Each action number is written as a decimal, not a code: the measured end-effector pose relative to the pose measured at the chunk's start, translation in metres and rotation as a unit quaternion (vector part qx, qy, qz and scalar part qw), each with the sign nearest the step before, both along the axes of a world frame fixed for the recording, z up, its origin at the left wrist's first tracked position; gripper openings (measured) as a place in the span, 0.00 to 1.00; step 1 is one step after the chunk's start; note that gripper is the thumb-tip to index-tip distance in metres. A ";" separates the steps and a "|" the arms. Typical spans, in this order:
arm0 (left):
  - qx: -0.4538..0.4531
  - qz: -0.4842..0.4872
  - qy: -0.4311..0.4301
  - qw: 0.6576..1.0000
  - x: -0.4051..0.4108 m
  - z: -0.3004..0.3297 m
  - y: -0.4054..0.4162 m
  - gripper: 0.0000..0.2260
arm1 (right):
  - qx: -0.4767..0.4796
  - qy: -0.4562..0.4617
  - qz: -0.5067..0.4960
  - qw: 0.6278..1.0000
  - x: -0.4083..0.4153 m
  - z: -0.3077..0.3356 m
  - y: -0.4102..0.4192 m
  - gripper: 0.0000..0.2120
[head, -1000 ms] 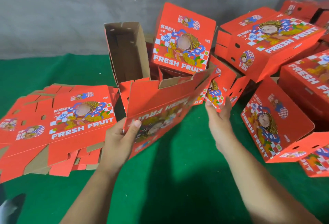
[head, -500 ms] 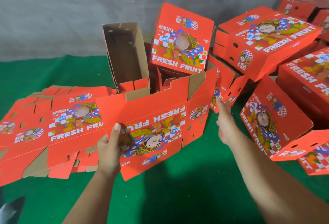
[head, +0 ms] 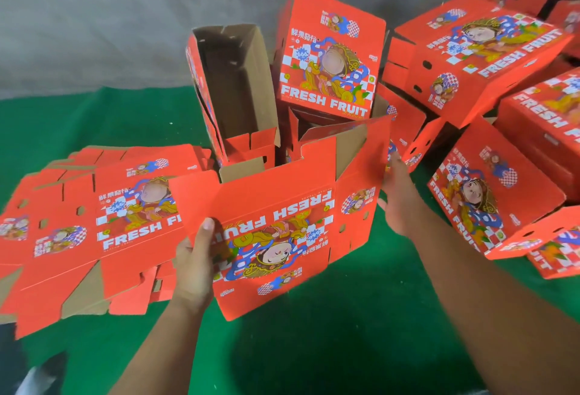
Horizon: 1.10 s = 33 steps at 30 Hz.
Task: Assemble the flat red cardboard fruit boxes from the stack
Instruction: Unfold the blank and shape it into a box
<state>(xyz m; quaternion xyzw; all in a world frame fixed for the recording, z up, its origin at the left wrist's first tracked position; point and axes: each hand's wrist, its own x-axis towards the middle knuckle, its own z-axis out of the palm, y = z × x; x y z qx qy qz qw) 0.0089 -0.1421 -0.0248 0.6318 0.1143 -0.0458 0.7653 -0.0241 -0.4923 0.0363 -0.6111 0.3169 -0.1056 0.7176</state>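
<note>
Right hand (head: 396,198) fingertips hidden behind box (head: 282,225) end panel, grasp unclear. Left hand (head: 196,258) pinches front panel, box mid-air, print inverted. Flat stack (head: 78,231) left; assembled boxes (head: 477,49) behind; green surface (head: 329,347) below.

Glossy printed cardboard box (head: 282,231); matt green cloth (head: 314,347).

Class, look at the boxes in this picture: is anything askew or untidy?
Yes. The finished boxes at right lie tumbled at odd angles, not stacked. The flat stack at left is fanned out unevenly.
</note>
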 end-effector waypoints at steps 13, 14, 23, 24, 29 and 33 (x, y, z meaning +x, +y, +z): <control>0.088 -0.120 -0.144 0.978 -0.008 0.018 0.023 0.34 | 0.115 -0.077 0.005 0.990 -0.032 0.006 0.077 0.33; 0.102 -0.113 -0.154 0.976 -0.012 0.019 0.018 0.36 | 0.130 -0.083 0.008 0.988 -0.034 0.007 0.077 0.34; 0.234 -0.104 -0.231 0.939 -0.028 0.032 -0.009 0.23 | 0.026 -0.117 0.171 0.978 -0.047 -0.004 0.031 0.30; 0.219 -0.109 -0.242 0.939 -0.030 0.035 -0.012 0.18 | 0.014 -0.119 0.169 0.978 -0.048 -0.005 0.027 0.33; 0.266 -0.148 -0.220 0.927 -0.037 0.051 -0.015 0.09 | 0.069 -0.088 0.067 0.991 -0.050 -0.001 0.012 0.13; 0.253 -0.130 -0.207 0.936 -0.041 0.064 -0.023 0.15 | 0.071 -0.066 0.076 0.992 -0.056 -0.003 0.004 0.06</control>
